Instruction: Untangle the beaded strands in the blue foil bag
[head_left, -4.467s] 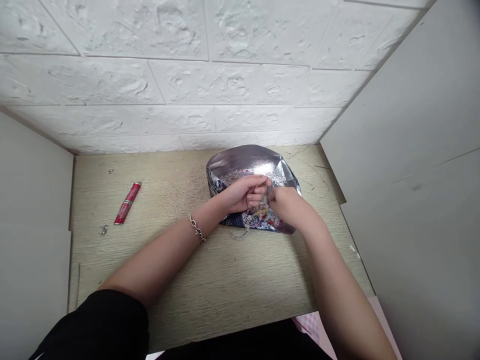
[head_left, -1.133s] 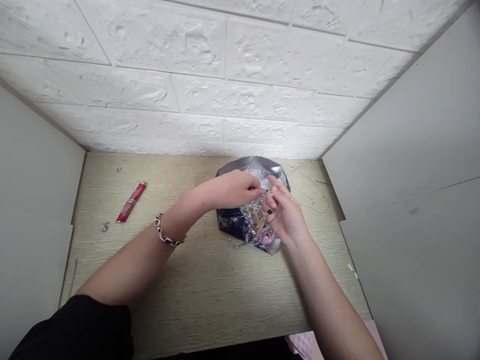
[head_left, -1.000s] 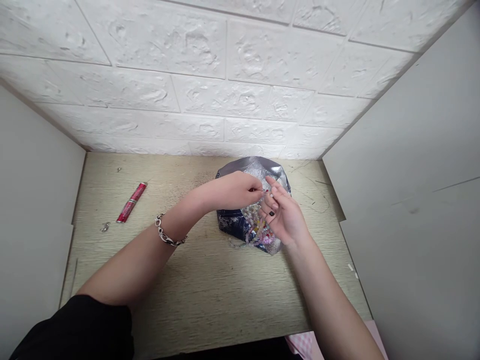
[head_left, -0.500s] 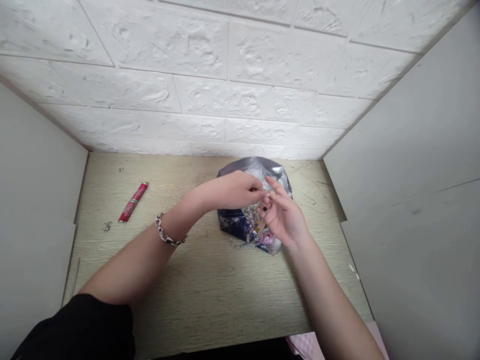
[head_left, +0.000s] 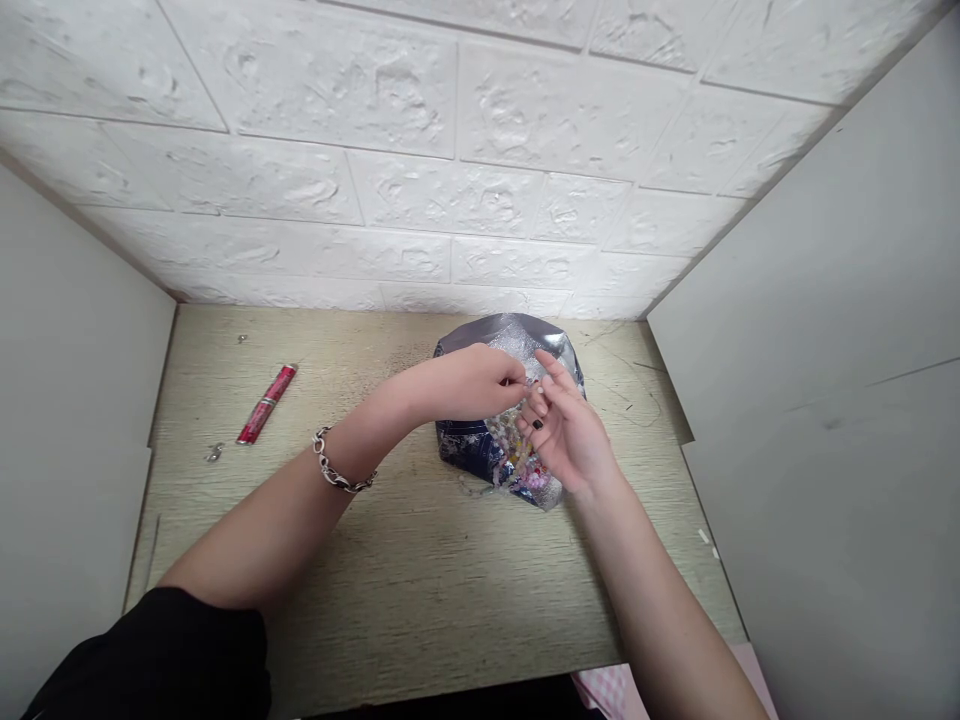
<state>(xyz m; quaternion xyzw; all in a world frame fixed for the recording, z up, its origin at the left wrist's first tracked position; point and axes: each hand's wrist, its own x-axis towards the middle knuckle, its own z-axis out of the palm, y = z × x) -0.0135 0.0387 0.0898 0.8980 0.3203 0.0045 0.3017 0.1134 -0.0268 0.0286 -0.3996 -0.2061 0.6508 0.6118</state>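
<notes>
A silver and dark blue foil bag (head_left: 469, 447) lies on the table with many small coloured beads (head_left: 534, 472) on it, some strung in a strand at its front edge. Above the bag, my left hand (head_left: 472, 382) comes in from the left, its thumb and fingertips pinched together on something too small to make out. My right hand (head_left: 564, 425) is palm up beside it, thumb and a finger pinched near the left fingertips, the other fingers curled or raised. A small dark thing shows at one right finger.
On the left of the wooden table (head_left: 420, 600) lie a red tube-shaped packet (head_left: 267, 404) and small metallic pieces (head_left: 215, 453). Thin threads (head_left: 637, 385) lie at the back right. A white brick-pattern wall (head_left: 405, 180) and grey side panels (head_left: 825, 300) enclose the table.
The right fingers have shifted slightly and drawn a little away from the left fingertips. My left hand has barely moved; the bag and packet are where they were.
</notes>
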